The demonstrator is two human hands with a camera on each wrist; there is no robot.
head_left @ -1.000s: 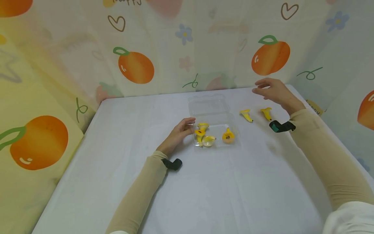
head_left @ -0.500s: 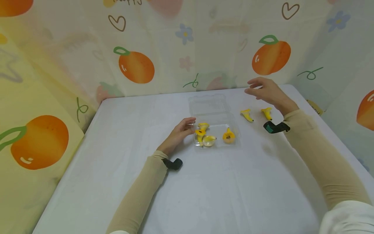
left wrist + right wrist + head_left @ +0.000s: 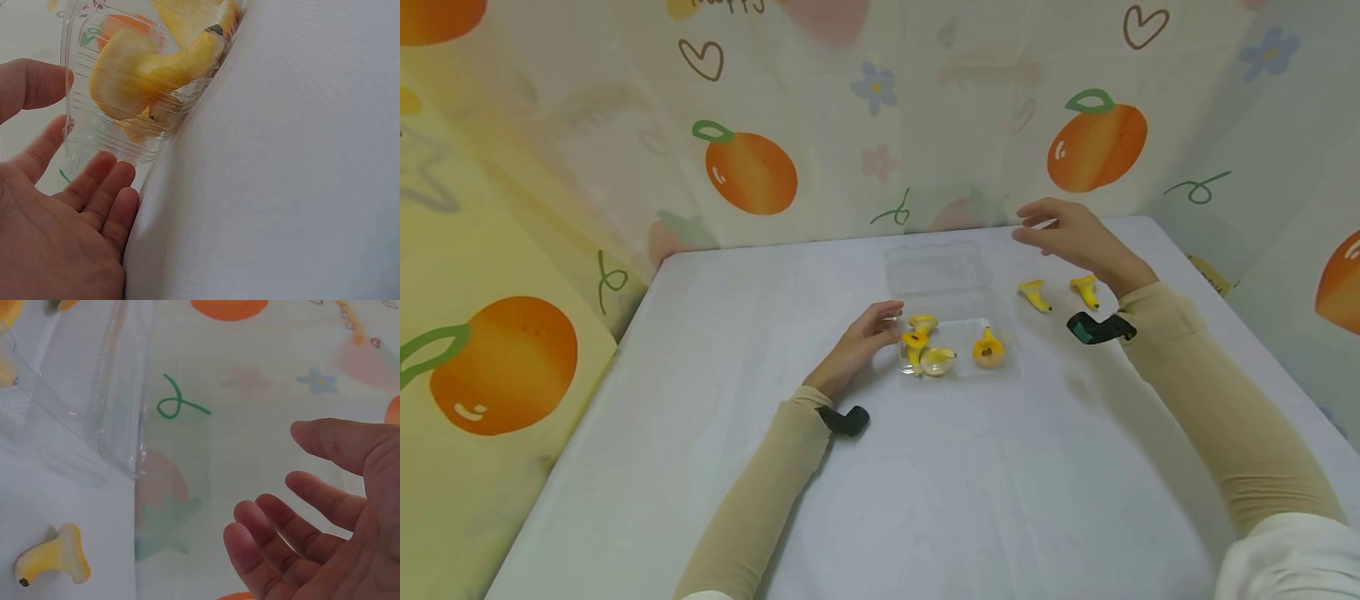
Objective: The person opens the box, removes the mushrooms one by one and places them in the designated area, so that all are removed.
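A clear plastic clamshell box (image 3: 958, 371) lies with its lid (image 3: 936, 268) folded back. Several small yellow banana-shaped pieces with flared ends are inside: a cluster at left, including one piece (image 3: 938, 357), and a single piece (image 3: 988, 350) at right. My left hand (image 3: 859, 346) touches the box's left side with spread, relaxed fingers; in the left wrist view its thumb and fingertips meet the clear wall. My right hand (image 3: 1071, 242) hovers above the table behind the box's right side, fingers loosely bent around nothing. Two more yellow pieces, one nearer (image 3: 1035, 296) and one farther right (image 3: 1085, 292), lie below it.
The table (image 3: 880, 500) has a white cloth. A printed curtain (image 3: 820, 108) with oranges and hearts hangs right behind its back edge and along both sides. A brownish printed patch (image 3: 1208, 275) shows beyond the right edge.
My right hand has drifted left toward the open lid, fingers still loose. The left hand, the box and the yellow pieces have stayed in place.
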